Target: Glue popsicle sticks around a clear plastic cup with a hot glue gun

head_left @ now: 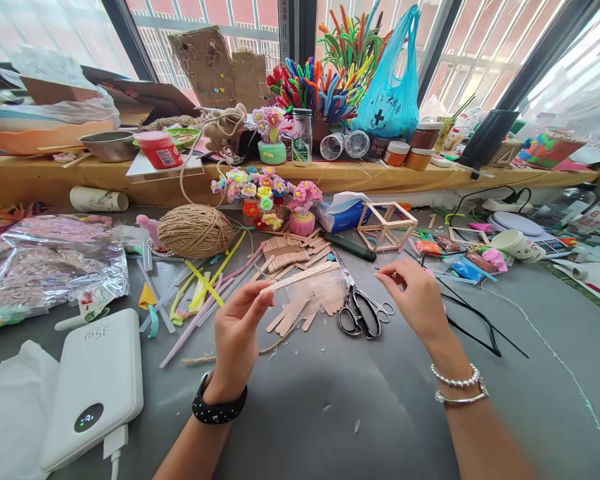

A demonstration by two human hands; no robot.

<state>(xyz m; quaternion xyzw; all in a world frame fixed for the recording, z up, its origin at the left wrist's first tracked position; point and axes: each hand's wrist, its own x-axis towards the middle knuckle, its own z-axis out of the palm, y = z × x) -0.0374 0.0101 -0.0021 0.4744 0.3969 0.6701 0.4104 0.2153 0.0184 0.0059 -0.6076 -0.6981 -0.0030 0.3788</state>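
Note:
Thumb and fingers of my left hand (240,333) pinch one end of a pale wooden craft stick (307,274), which points up to the right over the table. My right hand (415,293) is raised apart from it, its fingertips pressed together; whatever they hold, if anything, is too small to make out. Beneath the stick lie a clear plastic wrapper (303,291) and loose craft sticks (285,320). Black-handled scissors (360,313) rest between my hands, beside a smaller silver pair (384,309). Behind stands an open frame built of sticks (387,228).
A ball of twine (196,231), pipe-cleaner flower pots (303,208) and a bundle of sticks (283,252) are farther back. The white power bank (97,383) lies at left front. Black cables (473,323) run at right. A crowded ledge (280,179) borders the back.

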